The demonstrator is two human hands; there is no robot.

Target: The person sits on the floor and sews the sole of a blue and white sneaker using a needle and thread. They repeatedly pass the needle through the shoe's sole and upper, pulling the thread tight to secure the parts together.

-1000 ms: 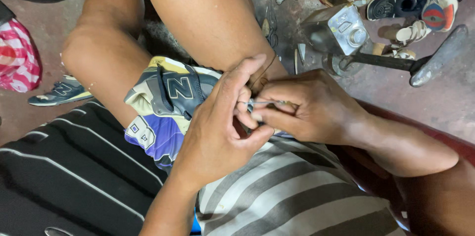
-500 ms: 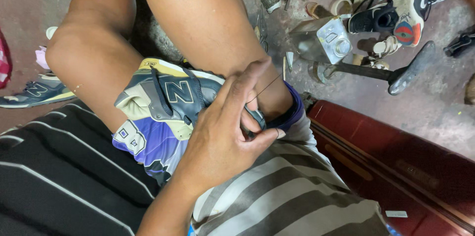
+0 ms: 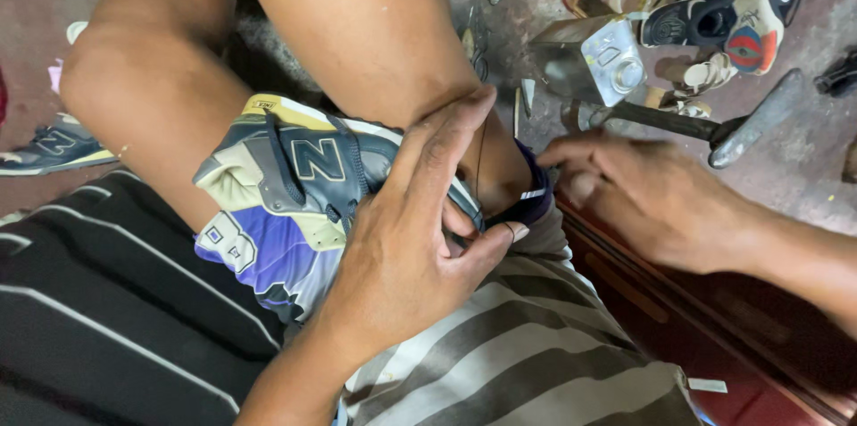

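Stitching step, we reckon: left hand (image 3: pixel 402 256) pinches dark thread (image 3: pixel 480 158) against the navy-purple-cream sneaker (image 3: pixel 286 203) wedged between our knees, right hand (image 3: pixel 643 198) loosely curled, empty, next regripping thread.

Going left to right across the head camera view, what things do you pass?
Dark blue sneaker on the floor → grey, cream and purple sneaker held between the knees → left hand pressed on that shoe → right hand → dark metal shoe last.
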